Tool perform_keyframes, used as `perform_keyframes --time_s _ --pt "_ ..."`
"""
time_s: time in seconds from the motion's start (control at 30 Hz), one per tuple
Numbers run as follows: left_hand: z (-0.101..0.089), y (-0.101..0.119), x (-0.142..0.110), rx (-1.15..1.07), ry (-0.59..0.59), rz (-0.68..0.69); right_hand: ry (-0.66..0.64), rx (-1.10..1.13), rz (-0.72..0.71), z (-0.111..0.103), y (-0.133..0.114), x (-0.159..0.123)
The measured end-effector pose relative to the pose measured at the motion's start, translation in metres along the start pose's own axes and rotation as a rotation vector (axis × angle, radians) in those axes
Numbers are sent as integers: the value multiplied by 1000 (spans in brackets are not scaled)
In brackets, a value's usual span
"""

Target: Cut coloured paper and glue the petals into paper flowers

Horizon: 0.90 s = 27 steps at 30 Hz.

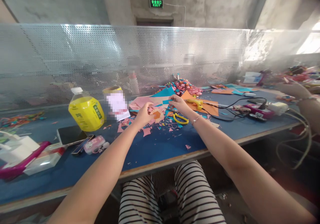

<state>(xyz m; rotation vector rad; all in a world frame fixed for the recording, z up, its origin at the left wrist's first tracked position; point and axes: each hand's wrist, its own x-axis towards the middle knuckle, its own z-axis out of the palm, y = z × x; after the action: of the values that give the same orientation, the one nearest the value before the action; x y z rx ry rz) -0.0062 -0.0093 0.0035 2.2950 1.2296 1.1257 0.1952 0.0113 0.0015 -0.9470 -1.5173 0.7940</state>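
My left hand (143,114) is closed in a pinch on a small pink paper piece (153,110) above the blue table (155,147). My right hand (178,103) is closed too, its fingertips pinching a small teal paper piece (166,101) just right of the pink one. The two hands sit close together over a heap of pink, orange and teal paper scraps (160,119). Yellow-handled scissors (180,118) lie on the table just below my right wrist.
A yellow drink bottle (86,112), a phone (71,134) and a pink case (96,144) stand at the left. Orange paper sheets (210,108), a yellow tool (196,103), cables and a pink device (255,111) lie right. A perforated metal screen (75,57) backs the table. Another person's arm (300,94) is far right.
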Motion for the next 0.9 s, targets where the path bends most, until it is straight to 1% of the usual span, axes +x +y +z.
perform_keyframes --time_s 0.07,0.13,0.2,0.27,0.33,0.4,0.57,0.63,0.73,0.9 --pt "0 -1 1 -6 62 -7 22 -50 -81 0 0 0" --pt "1 -2 2 11 129 -12 72 -89 -166 1 1 1" --pt "0 -3 3 54 162 11 106 -136 -231 3 1 1" --pt "-1 -3 4 103 150 62 111 -194 -261 4 -1 0" --pt "-3 -4 5 134 120 112 89 -249 -266 6 -4 -2" --pt "-5 -4 5 149 97 132 52 -304 -284 8 -7 -5" --pt "-4 -2 4 161 64 159 -71 -421 -410 15 -13 -12" --pt "-4 0 2 154 56 181 -93 -426 -448 19 -14 -14" --pt "-5 3 1 155 46 209 -89 -419 -490 23 -16 -17" --pt "-4 4 2 160 56 213 -108 -389 -470 26 -17 -18"
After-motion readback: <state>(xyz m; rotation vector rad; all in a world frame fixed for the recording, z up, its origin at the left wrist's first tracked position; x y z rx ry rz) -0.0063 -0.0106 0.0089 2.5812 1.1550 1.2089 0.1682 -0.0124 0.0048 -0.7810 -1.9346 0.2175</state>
